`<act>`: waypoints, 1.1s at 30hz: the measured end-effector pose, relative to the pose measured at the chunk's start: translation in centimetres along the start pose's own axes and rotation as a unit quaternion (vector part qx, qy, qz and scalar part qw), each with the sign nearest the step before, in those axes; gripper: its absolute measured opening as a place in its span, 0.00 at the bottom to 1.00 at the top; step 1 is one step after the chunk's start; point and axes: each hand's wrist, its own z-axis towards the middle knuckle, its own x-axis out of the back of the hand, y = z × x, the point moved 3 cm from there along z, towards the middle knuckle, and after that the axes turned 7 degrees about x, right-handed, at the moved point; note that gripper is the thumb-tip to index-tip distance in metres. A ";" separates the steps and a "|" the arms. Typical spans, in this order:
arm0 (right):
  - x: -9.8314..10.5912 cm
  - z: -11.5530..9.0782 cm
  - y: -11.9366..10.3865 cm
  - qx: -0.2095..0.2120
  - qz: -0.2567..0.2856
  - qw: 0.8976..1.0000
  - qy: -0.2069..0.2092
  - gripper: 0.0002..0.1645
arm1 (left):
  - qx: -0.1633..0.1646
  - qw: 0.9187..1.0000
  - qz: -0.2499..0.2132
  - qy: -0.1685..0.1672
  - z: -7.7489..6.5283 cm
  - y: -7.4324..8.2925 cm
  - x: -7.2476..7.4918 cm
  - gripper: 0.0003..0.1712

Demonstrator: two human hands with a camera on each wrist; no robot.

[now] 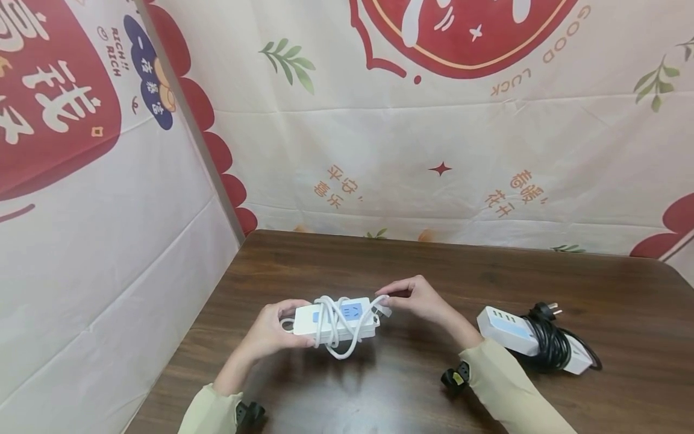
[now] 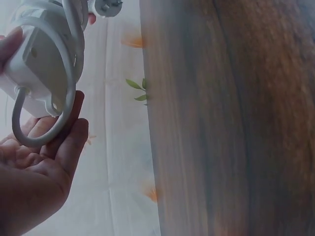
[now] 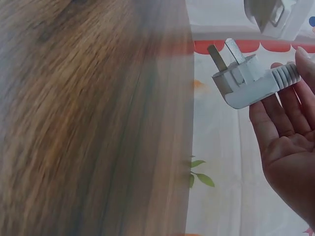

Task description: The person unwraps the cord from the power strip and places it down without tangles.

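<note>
Above the table, my left hand (image 1: 273, 328) grips one end of a white power strip (image 1: 306, 320) with blue socket faces. Its white cord (image 1: 332, 325) is wound several times around the body, and one loop hangs below. In the left wrist view the cord (image 2: 74, 44) leaves the strip's end and bends back over my left hand (image 2: 44, 152). My right hand (image 1: 420, 298) pinches the cord just behind the white plug (image 1: 382, 310). The right wrist view shows the plug (image 3: 246, 83) with its metal prongs pointing away from my right hand (image 3: 290, 132), apart from the strip.
To the right on the brown wooden table (image 1: 423, 386) lies a second white power strip (image 1: 506, 331), wrapped in a black cord (image 1: 547, 343) with a black plug (image 1: 544, 311). Printed cloth (image 1: 401, 138) hangs behind the table and along its left side.
</note>
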 end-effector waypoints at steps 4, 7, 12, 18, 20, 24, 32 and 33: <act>0.3 -0.3 -0.1 0.006 -0.006 1.000 -0.002 0.12 | 0.010 1.000 0.005 0.021 -0.1 -0.2 0.4 0.34; 0.5 -0.6 -0.1 0.003 -0.015 1.000 -0.004 0.12 | 0.021 0.999 0.004 0.033 -0.2 -0.3 0.8 0.34; 1.1 -1.0 0.3 -0.014 -0.022 1.000 -0.005 0.12 | 0.028 0.999 -0.009 0.043 -0.4 -0.4 1.3 0.34; 1.6 -1.2 0.5 -0.008 -0.029 0.999 -0.017 0.14 | 0.016 0.998 -0.015 0.054 -0.5 -0.4 2.0 0.34; 1.8 -1.2 0.4 -0.005 -0.032 0.999 -0.021 0.14 | 0.014 0.998 -0.014 0.055 -0.5 -0.3 2.2 0.34; 2.1 -1.4 0.6 -0.004 -0.041 0.999 -0.025 0.13 | 0.010 0.998 -0.006 0.055 -0.6 -0.2 2.4 0.34; 2.4 -1.6 1.4 -0.044 -0.073 0.996 -0.020 0.15 | -0.011 0.999 -0.003 0.049 -0.7 0.3 2.9 0.34; 2.5 -1.6 1.5 -0.048 -0.079 0.996 -0.019 0.15 | -0.013 0.999 -0.005 0.048 -0.8 0.4 2.9 0.34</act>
